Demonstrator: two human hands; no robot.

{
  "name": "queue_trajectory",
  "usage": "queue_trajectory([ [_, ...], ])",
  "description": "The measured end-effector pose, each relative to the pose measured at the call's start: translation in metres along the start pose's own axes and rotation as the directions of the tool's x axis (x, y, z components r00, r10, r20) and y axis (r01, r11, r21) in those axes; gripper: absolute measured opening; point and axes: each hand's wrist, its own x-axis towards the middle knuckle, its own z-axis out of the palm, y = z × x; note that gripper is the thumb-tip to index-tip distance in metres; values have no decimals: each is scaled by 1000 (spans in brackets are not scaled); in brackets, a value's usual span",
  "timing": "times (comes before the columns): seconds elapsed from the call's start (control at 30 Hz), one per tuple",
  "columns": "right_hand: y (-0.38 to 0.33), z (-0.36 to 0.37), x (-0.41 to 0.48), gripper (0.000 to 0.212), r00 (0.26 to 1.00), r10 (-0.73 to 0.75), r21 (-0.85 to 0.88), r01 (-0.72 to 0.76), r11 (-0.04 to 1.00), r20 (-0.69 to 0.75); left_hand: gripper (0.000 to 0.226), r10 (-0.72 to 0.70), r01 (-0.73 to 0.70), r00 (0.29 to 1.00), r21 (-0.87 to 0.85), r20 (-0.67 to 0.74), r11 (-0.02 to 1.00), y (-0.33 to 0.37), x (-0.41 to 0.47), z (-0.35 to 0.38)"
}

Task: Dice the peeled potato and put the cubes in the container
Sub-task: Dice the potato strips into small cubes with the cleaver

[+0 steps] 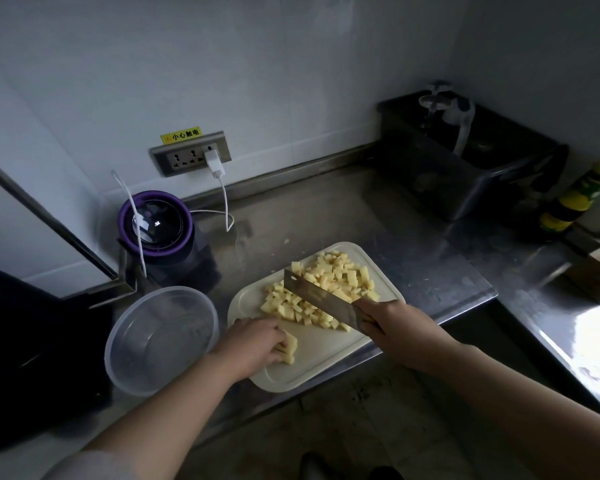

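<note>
A white cutting board [326, 355] lies on the steel counter with a heap of yellow potato cubes [326, 289] across its far half. My right hand [392, 327] grips the handle of a cleaver [319, 299], whose blade is held tilted over the cubes. My left hand [257, 344] curls over a small bundle of potato strips [289, 346] at the board's near left. A clear round plastic container [160, 337] stands just left of the board and looks empty.
A purple-rimmed appliance [156, 226] with a white cable stands behind the container, below a wall socket [191, 154]. A dark sink [465, 161] with a tap is at the back right. Yellow-capped bottles [575, 199] stand at the far right. The counter edge [413, 330] runs just beside the board.
</note>
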Motion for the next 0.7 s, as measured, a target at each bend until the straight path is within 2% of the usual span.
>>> queue_trajectory([
  [0.13, 0, 0, 0, 29, 1000, 14, 14, -14, 1000, 4, 43, 7, -6, 999, 32, -34, 999, 1, -1, 3],
  [0.23, 1, -1, -1, 27, 1000, 20, 19, -20, 1000, 3, 55, 29, -25, 999, 122, -28, 992, 2, 2, 5],
  [0.47, 0, -1, -3, 22, 999, 27, 28, -28, 999, 20, 52, 84, -88, 996, 345, 26, 935, 4, 18, -3],
  [0.7, -4, 0, -7, 25, 999, 17, 30, -18, 999, 51, 49, 49, -52, 999, 302, 15, 952, 8, 21, -1],
])
